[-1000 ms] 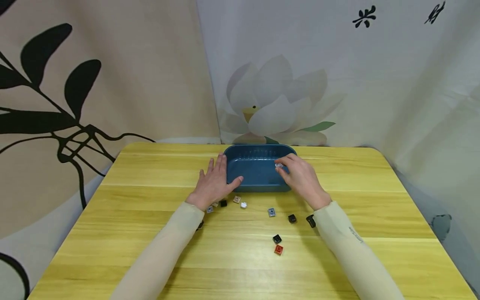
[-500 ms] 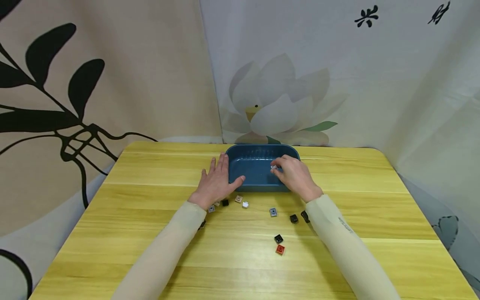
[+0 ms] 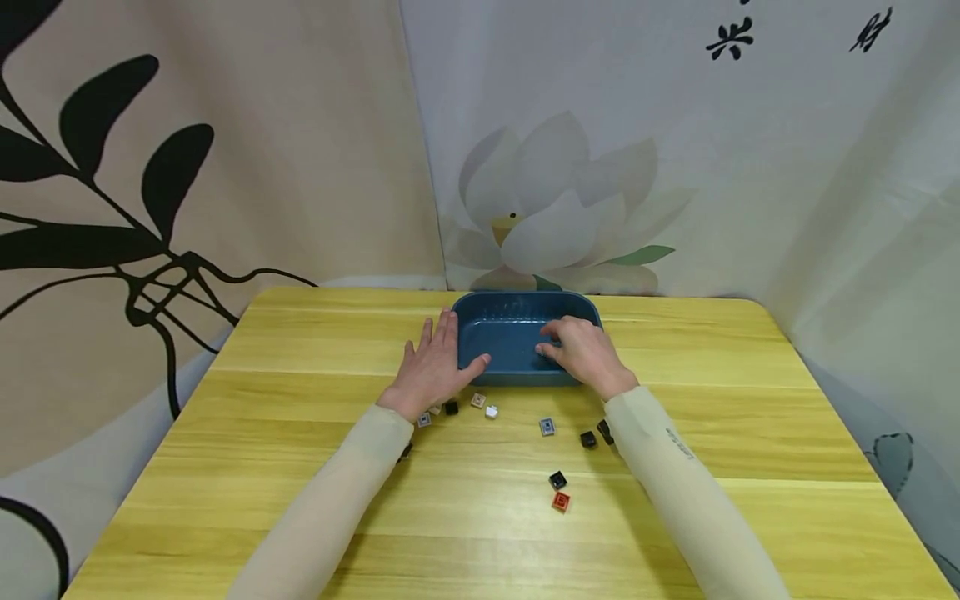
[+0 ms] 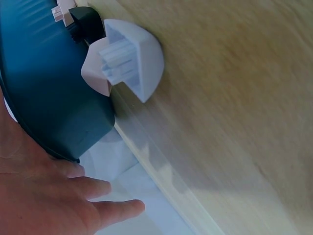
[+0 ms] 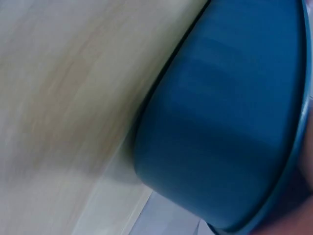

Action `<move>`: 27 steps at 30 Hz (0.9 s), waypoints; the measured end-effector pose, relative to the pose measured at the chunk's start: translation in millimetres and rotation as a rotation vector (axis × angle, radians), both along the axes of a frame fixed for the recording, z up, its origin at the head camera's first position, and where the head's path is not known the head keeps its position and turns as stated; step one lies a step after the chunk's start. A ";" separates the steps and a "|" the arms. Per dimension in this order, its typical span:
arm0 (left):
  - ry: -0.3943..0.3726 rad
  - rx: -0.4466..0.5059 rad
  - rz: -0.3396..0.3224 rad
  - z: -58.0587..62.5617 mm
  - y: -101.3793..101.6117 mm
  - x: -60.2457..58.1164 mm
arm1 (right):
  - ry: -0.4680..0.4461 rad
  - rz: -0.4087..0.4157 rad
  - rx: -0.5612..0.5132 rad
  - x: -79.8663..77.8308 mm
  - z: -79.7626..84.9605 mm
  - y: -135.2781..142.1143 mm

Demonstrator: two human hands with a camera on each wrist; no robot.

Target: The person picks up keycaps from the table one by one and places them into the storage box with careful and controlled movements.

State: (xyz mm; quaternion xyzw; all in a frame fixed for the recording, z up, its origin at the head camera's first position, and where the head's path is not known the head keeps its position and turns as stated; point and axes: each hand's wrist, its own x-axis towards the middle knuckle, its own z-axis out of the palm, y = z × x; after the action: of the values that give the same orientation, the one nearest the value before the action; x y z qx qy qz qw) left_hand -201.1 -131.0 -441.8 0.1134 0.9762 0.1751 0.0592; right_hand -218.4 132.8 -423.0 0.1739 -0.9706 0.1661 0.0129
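A blue rectangular tray (image 3: 498, 342) lies at the back of the table. My left hand (image 3: 431, 367) rests along its left side, fingers straight and spread, thumb over the near left corner. Over the tray's right part is my right hand (image 3: 591, 354), thumb and index finger bent but parted, with nothing visible between them. Small keycaps are scattered in front of the tray: a white one (image 3: 491, 412), a beige one (image 3: 477, 400), a grey one (image 3: 547, 427) and several black ones. The left wrist view shows a pale keycap (image 4: 146, 54) close up, its stem showing.
Nearer to me, a red keycap (image 3: 561, 502) sits by a black keycap (image 3: 557, 480). A longer black keycap (image 3: 605, 431) lies beside the right sleeve. Another black keycap (image 3: 406, 452) is partly hidden by the left sleeve. A printed curtain (image 3: 337, 167) hangs behind the wooden table (image 3: 480, 542).
My right hand has moved left and slightly nearer over the tray. The small white keycap pinched in it earlier is no longer visible, and its fingers have parted. My left hand has stayed put.
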 end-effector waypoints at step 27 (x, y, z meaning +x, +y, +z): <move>0.009 0.003 -0.002 1.2 1.7 2.3 | 0.276 0.099 -0.083 89.9 23.6 46.8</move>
State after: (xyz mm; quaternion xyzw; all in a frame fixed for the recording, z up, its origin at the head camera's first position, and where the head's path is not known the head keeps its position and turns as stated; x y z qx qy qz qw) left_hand -198.8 -129.3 -440.6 0.1151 0.9761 0.1760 0.0550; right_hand -128.5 179.6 -399.4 0.2418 -0.9422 0.1808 0.1451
